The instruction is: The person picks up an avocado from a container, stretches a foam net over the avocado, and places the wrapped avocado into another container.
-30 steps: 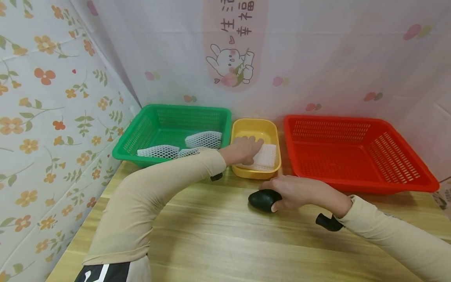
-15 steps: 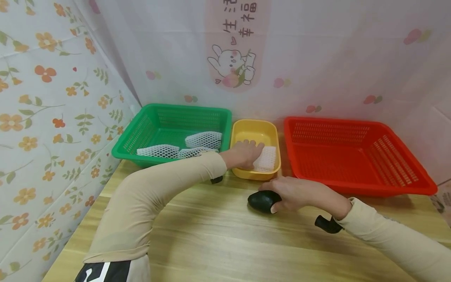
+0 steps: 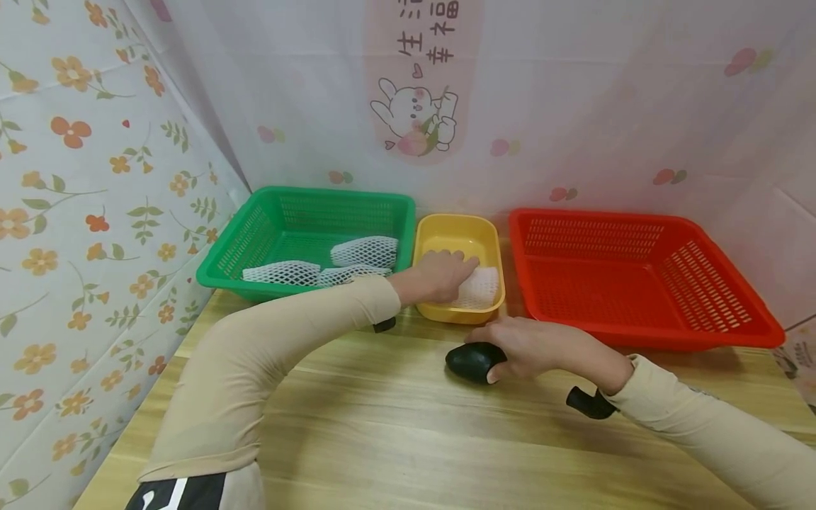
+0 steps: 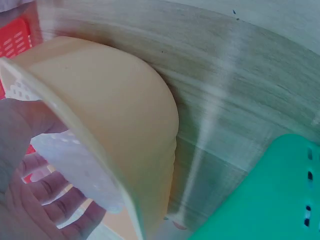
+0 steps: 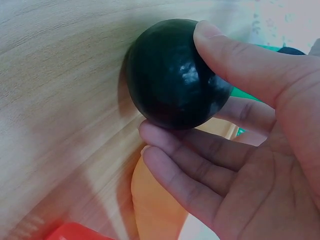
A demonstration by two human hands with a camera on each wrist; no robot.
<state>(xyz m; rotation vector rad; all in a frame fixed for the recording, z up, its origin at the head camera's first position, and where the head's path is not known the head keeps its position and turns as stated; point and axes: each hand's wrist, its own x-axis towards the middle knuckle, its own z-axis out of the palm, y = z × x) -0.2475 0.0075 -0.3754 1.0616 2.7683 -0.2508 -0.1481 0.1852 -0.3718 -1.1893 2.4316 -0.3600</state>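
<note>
In the head view, my right hand (image 3: 535,347) holds a dark green, glossy avocado (image 3: 473,361) on the table in front of the yellow box. The right wrist view shows the thumb on one side of the avocado (image 5: 175,75) and fingers on the other. My left hand (image 3: 440,275) reaches into the yellow box (image 3: 462,316), where a white foam net (image 3: 481,283) lies. In the left wrist view, curled fingers and thumb lie on either side of the foam net (image 4: 75,160); the thumb tip is hidden behind the box rim.
A green basket (image 3: 306,195) with several white foam nets (image 3: 365,251) stands left of the box; whether the nets hold anything is unclear. To the right is a red basket (image 3: 612,283). Patterned cloth (image 3: 574,92) hangs behind, above the wooden table (image 3: 395,432).
The left hand has shifted slightly within the yellow box, and the foam net's visible edge has moved a little. The right hand and avocado stay in place. The head view shifts slightly.
</note>
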